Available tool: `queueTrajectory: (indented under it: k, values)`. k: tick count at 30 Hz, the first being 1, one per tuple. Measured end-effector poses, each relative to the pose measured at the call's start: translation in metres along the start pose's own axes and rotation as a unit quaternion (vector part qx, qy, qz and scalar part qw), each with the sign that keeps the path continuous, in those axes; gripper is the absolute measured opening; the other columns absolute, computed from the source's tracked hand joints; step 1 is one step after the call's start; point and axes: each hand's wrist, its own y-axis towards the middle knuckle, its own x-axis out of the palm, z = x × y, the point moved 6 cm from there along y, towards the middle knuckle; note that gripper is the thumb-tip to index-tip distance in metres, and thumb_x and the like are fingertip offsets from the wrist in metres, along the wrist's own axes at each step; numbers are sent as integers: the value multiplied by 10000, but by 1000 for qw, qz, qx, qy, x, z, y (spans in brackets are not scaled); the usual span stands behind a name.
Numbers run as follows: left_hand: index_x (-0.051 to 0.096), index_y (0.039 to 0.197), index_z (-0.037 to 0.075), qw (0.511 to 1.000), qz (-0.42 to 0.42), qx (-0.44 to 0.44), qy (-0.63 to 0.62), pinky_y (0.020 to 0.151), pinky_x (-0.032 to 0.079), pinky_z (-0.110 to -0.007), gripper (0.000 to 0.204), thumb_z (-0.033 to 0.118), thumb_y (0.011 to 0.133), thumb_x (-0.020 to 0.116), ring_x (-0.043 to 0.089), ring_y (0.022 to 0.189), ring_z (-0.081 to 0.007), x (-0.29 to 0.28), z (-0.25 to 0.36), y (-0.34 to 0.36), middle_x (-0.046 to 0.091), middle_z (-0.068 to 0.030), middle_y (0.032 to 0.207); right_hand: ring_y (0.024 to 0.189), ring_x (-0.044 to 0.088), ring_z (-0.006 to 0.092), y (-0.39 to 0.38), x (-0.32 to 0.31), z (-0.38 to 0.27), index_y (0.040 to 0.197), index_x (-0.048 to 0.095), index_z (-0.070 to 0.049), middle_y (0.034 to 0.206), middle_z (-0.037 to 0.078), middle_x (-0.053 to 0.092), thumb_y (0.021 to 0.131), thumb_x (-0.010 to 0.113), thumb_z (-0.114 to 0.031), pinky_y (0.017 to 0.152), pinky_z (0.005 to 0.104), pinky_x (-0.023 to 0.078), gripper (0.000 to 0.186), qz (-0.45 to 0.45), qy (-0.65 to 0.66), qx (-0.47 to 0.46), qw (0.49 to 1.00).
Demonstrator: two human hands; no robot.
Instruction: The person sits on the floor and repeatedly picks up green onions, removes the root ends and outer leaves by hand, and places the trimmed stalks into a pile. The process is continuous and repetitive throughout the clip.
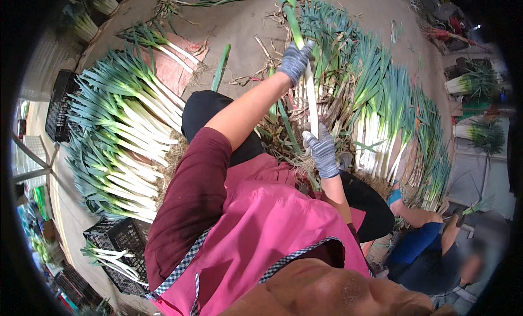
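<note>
A long green onion (311,98) slants in front of me, green leaves at the top and white stalk below. My left hand (296,64), in a grey glove, is closed round it where the green meets the white. Lower down, near the roots, the gloved fingers of my right hand (323,152) grip the white stalk. Pale stringy roots (305,163) hang by the right hand. Dry, peeled-off leaves (338,92) lie in a heap beyond and beside my hands.
Left of me lies a big pile of green onions (131,147), with black crates (111,231) nearby. More onions (376,120) stand in rows on the right. A few rest on a reddish sheet (182,60). At lower right another person (430,250) works, holding some greens.
</note>
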Motion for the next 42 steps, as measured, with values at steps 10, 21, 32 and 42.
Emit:
queueTrajectory:
  k: [10, 21, 32, 42]
  values:
    - [438, 857, 48, 994, 11, -77, -76, 323, 357, -229, 240, 147, 747, 627, 444, 410, -123, -14, -5, 27, 469, -37, 576, 494, 543, 269, -39, -29, 7, 1048, 483, -37, 596, 151, 552, 762, 588, -233, 457, 357, 422, 361, 201, -384, -98, 896]
    - [476, 757, 47, 984, 34, -91, -149, 326, 356, -219, 181, 139, 740, 630, 431, 392, -125, -4, -19, 25, 484, -32, 569, 578, 534, 329, -50, -36, 8, 989, 488, -21, 662, 184, 550, 766, 577, -219, 520, 395, 413, 311, 177, -294, -72, 937]
    - [453, 737, 86, 971, -20, -169, -166, 315, 340, -236, 208, 126, 717, 657, 390, 379, -122, 12, -43, 27, 411, -7, 499, 602, 542, 351, -59, -46, 20, 1085, 451, -58, 707, 186, 565, 782, 541, -264, 545, 419, 423, 377, 203, -363, -56, 908]
    - [502, 745, 62, 972, -29, -176, -154, 330, 347, -223, 125, 118, 752, 614, 410, 395, -127, 13, -45, 30, 452, -13, 529, 688, 550, 338, -65, -46, 10, 1047, 455, -5, 791, 204, 562, 775, 553, -237, 616, 392, 431, 370, 174, -278, -64, 943]
